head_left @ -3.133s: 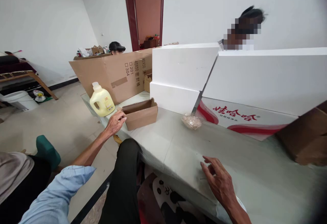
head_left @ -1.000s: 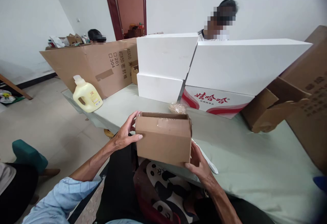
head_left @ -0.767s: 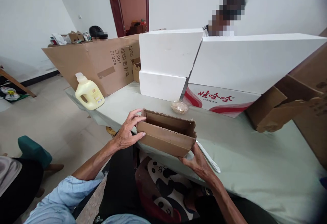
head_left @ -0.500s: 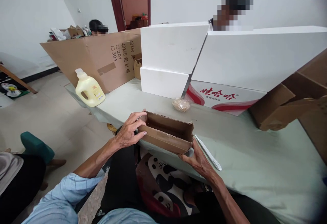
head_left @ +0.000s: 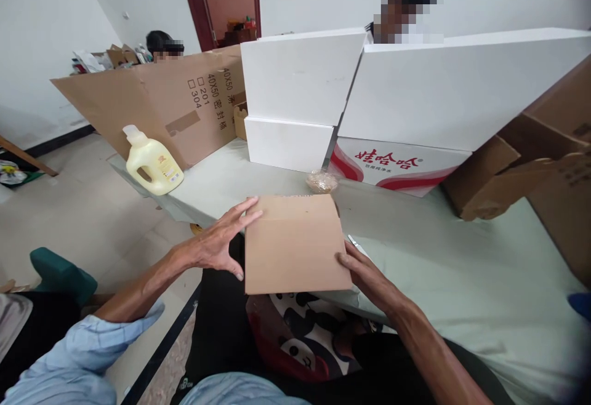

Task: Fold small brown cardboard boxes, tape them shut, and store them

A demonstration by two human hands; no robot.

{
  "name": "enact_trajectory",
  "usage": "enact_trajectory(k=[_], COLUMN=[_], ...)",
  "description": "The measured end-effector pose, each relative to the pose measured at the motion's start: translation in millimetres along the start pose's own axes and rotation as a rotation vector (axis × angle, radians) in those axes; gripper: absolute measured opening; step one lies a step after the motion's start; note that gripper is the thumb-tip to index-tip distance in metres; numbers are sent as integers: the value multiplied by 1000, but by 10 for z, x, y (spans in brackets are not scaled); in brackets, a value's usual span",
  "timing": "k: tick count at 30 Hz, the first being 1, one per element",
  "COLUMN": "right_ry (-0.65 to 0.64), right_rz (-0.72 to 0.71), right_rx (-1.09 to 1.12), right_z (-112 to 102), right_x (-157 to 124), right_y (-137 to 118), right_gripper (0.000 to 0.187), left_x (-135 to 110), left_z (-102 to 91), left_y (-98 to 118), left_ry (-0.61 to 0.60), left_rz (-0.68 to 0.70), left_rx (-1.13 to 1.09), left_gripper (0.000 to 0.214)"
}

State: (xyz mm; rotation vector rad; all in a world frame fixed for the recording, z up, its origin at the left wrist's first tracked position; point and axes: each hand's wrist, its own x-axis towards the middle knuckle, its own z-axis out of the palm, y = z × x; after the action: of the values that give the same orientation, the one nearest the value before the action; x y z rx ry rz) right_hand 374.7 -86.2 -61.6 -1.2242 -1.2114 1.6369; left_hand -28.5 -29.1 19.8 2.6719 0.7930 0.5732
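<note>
A small brown cardboard box [head_left: 293, 242] is held over the near edge of the pale green table [head_left: 438, 257], one plain flat face turned up toward me. My left hand [head_left: 217, 245] presses against its left side with fingers stretched out and the thumb below. My right hand [head_left: 362, 269] grips the box's lower right corner, with its fingers partly hidden behind the cardboard. A white pen-like tool [head_left: 353, 242] lies on the table just beyond my right hand, mostly hidden by the box.
White foam boards [head_left: 415, 85] and a red-printed carton [head_left: 392, 165] stand along the table's far side, a person behind them. A big cardboard sheet [head_left: 152, 109], a yellow jug [head_left: 150, 162], a small plastic bag [head_left: 322, 181] and brown boxes [head_left: 530, 159] at right surround the spot.
My left hand fetched the box from the table's left part to the near edge. In the last second both hands tipped it, so the open top turned away and a plain face shows.
</note>
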Motion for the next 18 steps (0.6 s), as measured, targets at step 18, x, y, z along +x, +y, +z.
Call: enact_trajectory(k=[18], right_ry=[507], right_rz=[-81], right_rx=[-813], right_z=[-526], right_x=[-33], right_y=[-77], right_gripper=[66], left_x=[130], left_z=[394], left_y=[-24], left_ry=[278], left_rz=[-153], left_rx=[-196], left_gripper=[135])
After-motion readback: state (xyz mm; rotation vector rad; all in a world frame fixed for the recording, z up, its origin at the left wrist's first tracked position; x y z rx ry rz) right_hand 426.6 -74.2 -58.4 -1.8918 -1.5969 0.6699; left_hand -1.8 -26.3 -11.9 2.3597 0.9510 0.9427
